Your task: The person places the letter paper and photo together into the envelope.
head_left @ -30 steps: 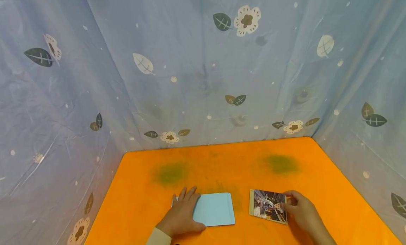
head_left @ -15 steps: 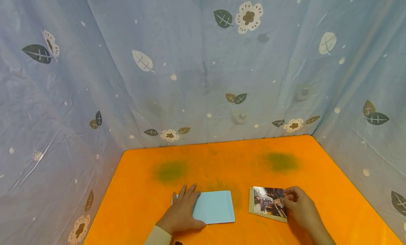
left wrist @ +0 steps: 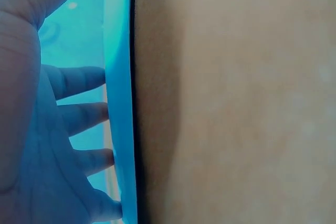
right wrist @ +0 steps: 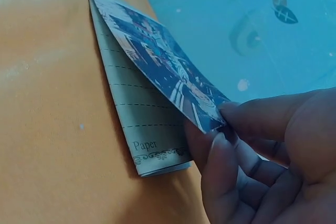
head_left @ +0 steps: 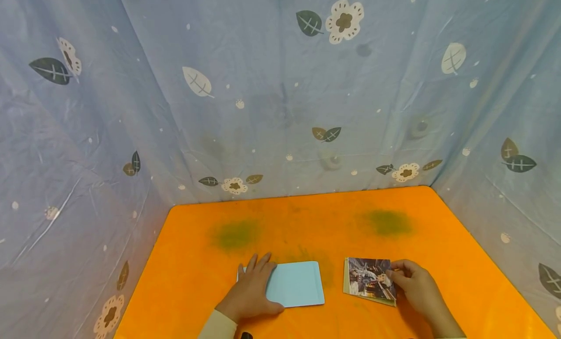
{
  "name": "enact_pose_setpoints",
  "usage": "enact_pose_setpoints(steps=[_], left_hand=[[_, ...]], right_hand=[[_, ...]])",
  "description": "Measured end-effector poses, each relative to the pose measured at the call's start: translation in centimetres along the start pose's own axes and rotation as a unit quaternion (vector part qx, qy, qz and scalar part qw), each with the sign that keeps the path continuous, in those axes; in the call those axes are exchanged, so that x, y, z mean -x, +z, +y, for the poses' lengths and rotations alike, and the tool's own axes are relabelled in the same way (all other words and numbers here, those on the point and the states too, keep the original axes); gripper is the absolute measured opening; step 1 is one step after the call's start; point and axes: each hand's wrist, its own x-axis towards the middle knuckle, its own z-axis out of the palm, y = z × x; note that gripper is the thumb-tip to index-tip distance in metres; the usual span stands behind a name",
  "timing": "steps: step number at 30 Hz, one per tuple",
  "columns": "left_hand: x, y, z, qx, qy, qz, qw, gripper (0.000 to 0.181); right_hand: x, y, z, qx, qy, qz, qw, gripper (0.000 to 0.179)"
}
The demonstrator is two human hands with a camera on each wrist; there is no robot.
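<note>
My left hand (head_left: 253, 290) lies spread on a light blue rectangular pad or booklet (head_left: 297, 284). In the left wrist view, its straight fingertips touch the flat face of the blue piece (left wrist: 119, 103). To the right, my right hand (head_left: 414, 286) pinches the right end of a printed picture card (head_left: 370, 279) between thumb and fingers. The right wrist view shows the card (right wrist: 163, 61) tilted up at the held end. Under it lies a stack of cream notepaper (right wrist: 144, 108) with dashed lines and the word "Paper". The far ends of card and stack stay close together.
An orange tabletop (head_left: 307, 227) with two greenish blotches lies under everything. Blue-grey floral curtains (head_left: 263, 134) enclose it at the back and both sides. A small dark object (head_left: 247, 335) peeks in at the bottom edge, its kind unclear.
The picture card, aligned with the notepaper a second ago, has been lifted at its right end and turned slightly, exposing the paper's lower edge. The left hand stays put on the blue piece.
</note>
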Motion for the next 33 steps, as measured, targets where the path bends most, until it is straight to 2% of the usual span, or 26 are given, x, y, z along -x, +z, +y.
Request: enact_pose_setpoints(steps=[6,12,18,25,33], left_hand=[[0.0,0.0,0.1,0.006,-0.002,0.000,1.0000,0.107],[0.0,-0.1,0.1,0.018,-0.010,0.000,0.9998,0.109],[-0.1,-0.2,0.1,0.029,-0.014,0.001,0.9995,0.110],[-0.1,0.0,-0.1,0.025,-0.022,0.000,0.9995,0.109],[-0.4,0.0,-0.4,0.025,-0.027,-0.002,0.9993,0.109]], right_hand=[[0.2,0.3,0.0,-0.066,0.014,-0.012,0.9976,0.029],[0.3,0.4,-0.2,-0.097,0.022,-0.027,0.9947,0.036],[0.3,0.6,-0.3,-0.132,0.032,-0.037,0.9900,0.035],[0.2,0.9,0.1,-0.155,0.039,-0.038,0.9863,0.033],[-0.1,1.5,0.2,-0.146,0.037,-0.026,0.9883,0.033]])
